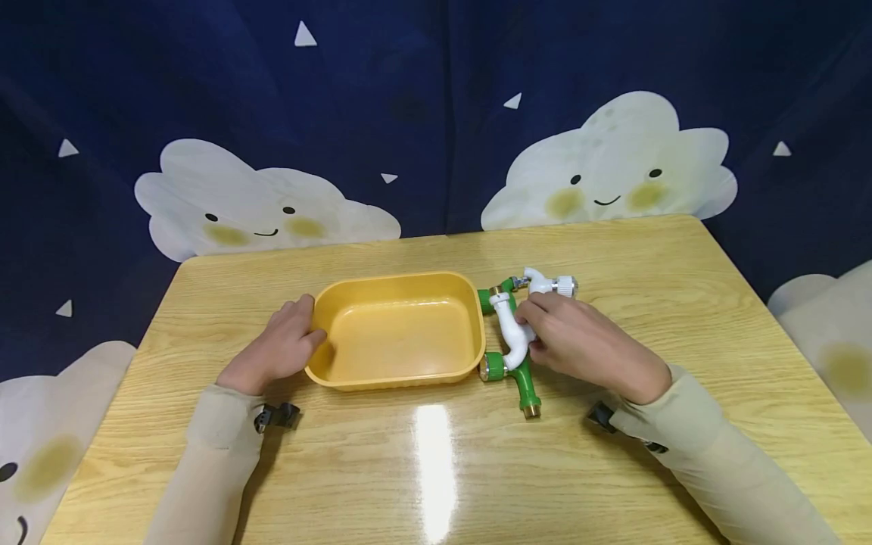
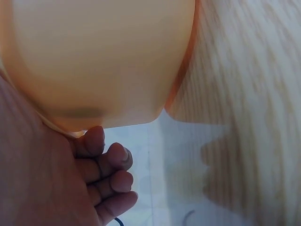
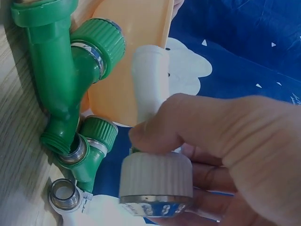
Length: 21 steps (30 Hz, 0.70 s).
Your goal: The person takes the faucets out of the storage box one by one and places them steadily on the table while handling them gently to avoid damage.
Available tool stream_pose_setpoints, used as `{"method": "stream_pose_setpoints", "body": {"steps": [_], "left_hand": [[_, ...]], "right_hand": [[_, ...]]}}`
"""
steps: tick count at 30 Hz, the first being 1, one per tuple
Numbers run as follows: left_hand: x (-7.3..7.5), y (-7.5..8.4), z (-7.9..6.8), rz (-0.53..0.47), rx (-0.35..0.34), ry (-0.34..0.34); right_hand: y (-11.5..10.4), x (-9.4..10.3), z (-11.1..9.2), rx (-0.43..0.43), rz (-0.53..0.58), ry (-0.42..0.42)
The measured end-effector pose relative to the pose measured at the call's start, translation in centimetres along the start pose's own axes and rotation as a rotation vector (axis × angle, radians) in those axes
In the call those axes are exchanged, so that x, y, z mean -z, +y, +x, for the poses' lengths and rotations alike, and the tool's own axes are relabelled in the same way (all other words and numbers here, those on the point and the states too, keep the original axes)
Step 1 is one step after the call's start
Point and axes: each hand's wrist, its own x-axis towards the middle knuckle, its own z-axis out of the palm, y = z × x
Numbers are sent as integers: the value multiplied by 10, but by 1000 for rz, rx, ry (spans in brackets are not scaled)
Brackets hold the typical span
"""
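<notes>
My left hand (image 1: 282, 344) grips the left end of a yellow plastic basin (image 1: 395, 344), thumb at the inner side of the rim and fingers outside. The basin's wall fills much of the left wrist view. My right hand (image 1: 589, 341) pinches a white plastic tap (image 1: 511, 329) just right of the basin, its ribbed knob turned toward the right wrist camera. Under and behind that tap lie a green tap (image 3: 54, 70) and a second green tap (image 3: 99, 134). Another white tap (image 1: 538, 281) lies at the back of this group.
The wooden table (image 1: 327, 469) carries the basin and the taps. Behind it hangs a dark blue curtain (image 1: 409, 98) printed with smiling clouds. Each wrist wears a small black camera mount, such as the left mount (image 1: 278, 416).
</notes>
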Motion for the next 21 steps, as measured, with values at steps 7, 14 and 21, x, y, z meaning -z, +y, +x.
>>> {"method": "stream_pose_setpoints", "body": {"steps": [7,14,21], "left_hand": [[-1,0,1,-2,0,5],[-2,-2,1,2,14,-3],[-2,-1,0,0,1,5]], "right_hand": [[2,0,-2,-16,15,-43],[4,4,-4,-23,16,-79],[8,9,-7,-34,31,-118]]}}
